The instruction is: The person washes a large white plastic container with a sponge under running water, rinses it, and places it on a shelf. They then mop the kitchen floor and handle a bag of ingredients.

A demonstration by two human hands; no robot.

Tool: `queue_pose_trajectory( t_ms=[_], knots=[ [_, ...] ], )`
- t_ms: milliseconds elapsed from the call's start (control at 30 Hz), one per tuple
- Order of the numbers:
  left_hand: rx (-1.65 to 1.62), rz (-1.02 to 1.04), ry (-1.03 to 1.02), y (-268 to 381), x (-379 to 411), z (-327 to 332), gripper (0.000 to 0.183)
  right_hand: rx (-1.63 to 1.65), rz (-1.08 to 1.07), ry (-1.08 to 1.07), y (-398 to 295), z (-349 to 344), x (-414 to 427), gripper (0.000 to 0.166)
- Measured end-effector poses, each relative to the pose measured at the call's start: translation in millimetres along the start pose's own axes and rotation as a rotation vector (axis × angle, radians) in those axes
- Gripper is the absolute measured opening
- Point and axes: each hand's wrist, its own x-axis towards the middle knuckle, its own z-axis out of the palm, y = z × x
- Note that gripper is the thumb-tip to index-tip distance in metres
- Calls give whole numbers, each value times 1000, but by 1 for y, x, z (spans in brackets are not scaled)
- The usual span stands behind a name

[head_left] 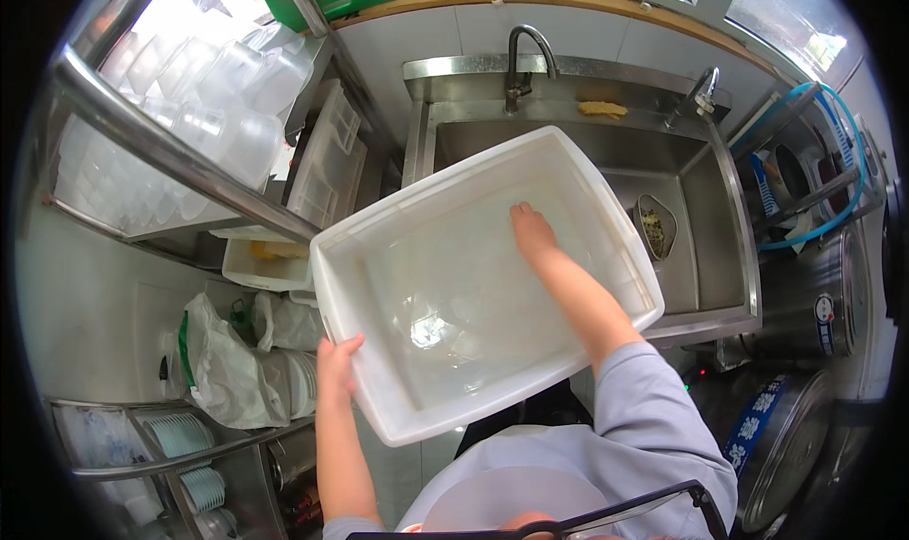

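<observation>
A large white plastic tub (454, 270) is held tilted in front of me, partly over the near left part of the stainless steel sink (717, 256). My left hand (336, 364) grips its left rim, thumb on top. Inside the tub, my right hand (532, 232) rests by the far wall, fingers bent down toward the bottom; its palm side is hidden, so I cannot tell whether anything is under it. The tub's bottom looks wet and reflects light. Down in the sink basin, a small strainer (655, 229) with greenish scraps lies right of the tub.
Two faucets, a tall one (522, 68) and a shorter one (699, 96), rise behind the basin, with a yellow cloth (602, 109) between them. Clear plastic cups (234, 142) fill a metal-railed shelf at left. Metal barrels (781, 448) stand at right, below a blue hose (861, 164).
</observation>
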Motion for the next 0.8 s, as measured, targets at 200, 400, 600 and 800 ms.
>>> queue_pose_trajectory(
  t_ms=[200, 400, 600, 800],
  knots=[
    [-75, -20, 14, -3, 7, 59, 54, 571, -124, -131, -62, 63, 25, 33],
    [-23, 117, 79, 2, 4, 105, 57, 433, -586, -257, -34, -19, 41, 22],
    [7, 90, 174, 11, -4, 114, 58, 890, -288, 242, 103, -159, 115, 8],
    [38, 22, 229, 14, -5, 114, 58, 644, -345, 701, 159, -166, 246, 28]
  ],
)
